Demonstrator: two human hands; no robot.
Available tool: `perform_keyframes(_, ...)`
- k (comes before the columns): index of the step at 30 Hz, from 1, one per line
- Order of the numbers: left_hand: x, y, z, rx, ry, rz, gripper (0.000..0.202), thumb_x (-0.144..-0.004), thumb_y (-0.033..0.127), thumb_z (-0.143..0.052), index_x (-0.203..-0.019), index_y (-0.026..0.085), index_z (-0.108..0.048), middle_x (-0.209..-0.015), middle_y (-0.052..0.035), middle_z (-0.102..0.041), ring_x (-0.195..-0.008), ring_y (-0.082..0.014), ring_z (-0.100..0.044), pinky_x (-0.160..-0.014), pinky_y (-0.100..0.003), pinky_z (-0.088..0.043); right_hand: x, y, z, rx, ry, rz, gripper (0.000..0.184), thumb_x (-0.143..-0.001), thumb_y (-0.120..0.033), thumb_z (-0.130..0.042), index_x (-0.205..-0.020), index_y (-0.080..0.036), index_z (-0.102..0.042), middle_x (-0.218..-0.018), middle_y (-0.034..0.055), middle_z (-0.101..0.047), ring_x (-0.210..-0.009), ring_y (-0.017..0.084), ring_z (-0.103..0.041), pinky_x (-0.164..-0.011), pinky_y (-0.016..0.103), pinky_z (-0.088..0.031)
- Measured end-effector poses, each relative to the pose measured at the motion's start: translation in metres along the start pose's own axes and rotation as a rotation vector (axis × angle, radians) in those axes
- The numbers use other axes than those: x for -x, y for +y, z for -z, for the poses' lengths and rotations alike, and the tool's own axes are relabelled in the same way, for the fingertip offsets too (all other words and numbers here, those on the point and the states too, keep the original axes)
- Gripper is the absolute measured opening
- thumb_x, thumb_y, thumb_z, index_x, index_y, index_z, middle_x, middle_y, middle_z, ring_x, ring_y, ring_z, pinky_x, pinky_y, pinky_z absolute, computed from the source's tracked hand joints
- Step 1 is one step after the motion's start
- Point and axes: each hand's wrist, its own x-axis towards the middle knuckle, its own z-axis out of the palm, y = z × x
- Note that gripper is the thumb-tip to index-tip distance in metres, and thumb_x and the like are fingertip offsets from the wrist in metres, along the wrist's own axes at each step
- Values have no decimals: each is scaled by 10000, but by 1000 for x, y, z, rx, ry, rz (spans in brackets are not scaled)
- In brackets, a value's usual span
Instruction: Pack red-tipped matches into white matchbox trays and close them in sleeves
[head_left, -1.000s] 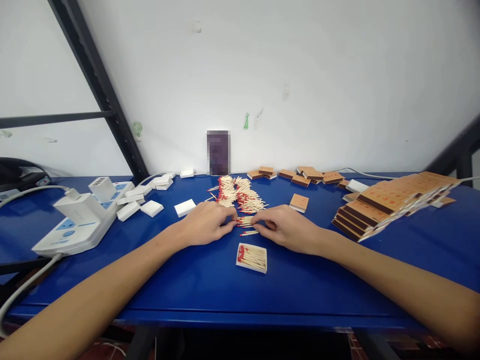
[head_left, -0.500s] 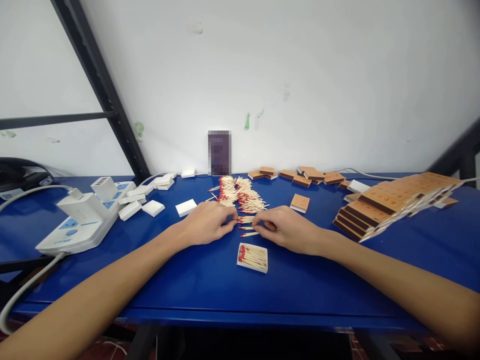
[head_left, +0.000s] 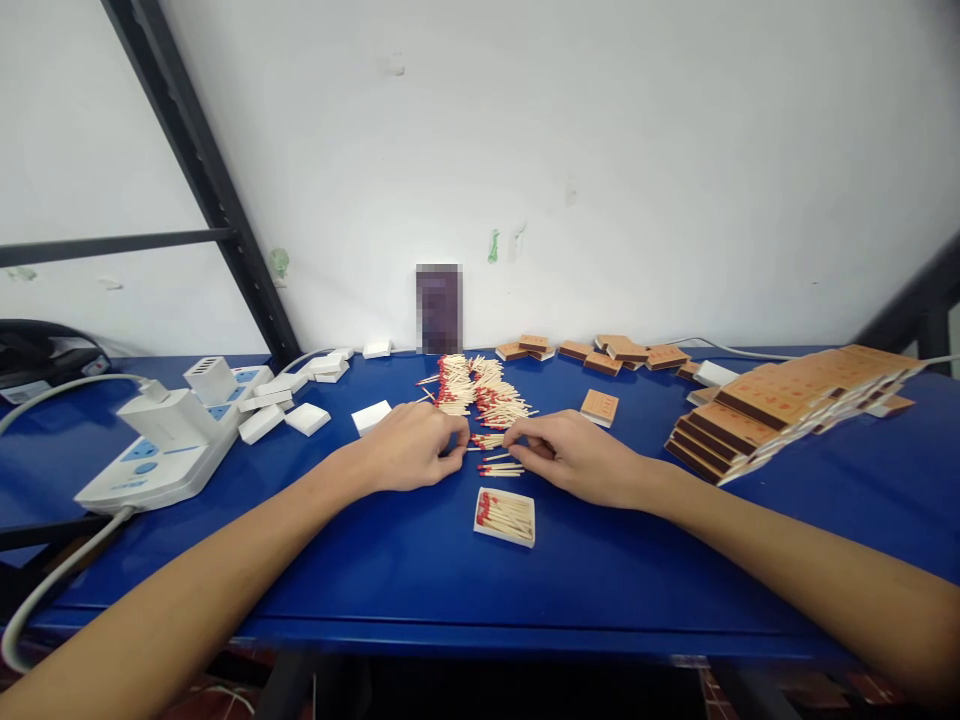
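Matches with red heads lie in a small loose bunch on the blue table, between the fingertips of the two hands. The left hand has thumb and forefinger curled toward each other beside the red heads; whether it pinches a match, I cannot tell. The right hand has its thumb and forefinger at the plain ends, and its grip is likewise unclear. Just nearer than the fingertips lies a short row of matches, and nearer again a matchbox tray filled with matches. Beyond both hands are two large match heaps. An orange matchbox lies past the right hand, a white tray just past the left.
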Motion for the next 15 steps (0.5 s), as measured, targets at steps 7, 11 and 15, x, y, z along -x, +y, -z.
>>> perform_keyframes(7, 2, 6, 9, 35, -70, 30, 75, -708, 228, -543, -694, 201, -611, -556, 17, -589, -501, -132, -465, -508, -261, -257, 0, 3, -2, 21, -2, 17, 193, -916, -252, -497, -853, -179, -664, -579, -32, -533, -499, 95, -411, -551, 238, -289)
perform_keyframes(11, 3, 8, 13, 35, -94, 43, 77, -684, 246, -557, -676, 198, -617, -570, 9, -604, -500, -137, -482, -510, -267, -282, -1, 2, -2, 20, 0, 4, 197, -909, -268, -508, -818, -175, -656, -579, -30, -540, -495, 93, -412, -546, 238, -286)
perform_keyframes(15, 3, 8, 14, 15, -112, 77, 67, -660, 248, -559, -636, 202, -601, -562, 9, -602, -489, -142, -479, -493, -270, -280, 0, -2, -2, 14, -16, -5, 187, -894, -245, -510, -809, -171, -659, -582, -29, -535, -504, 93, -407, -542, 235, -283)
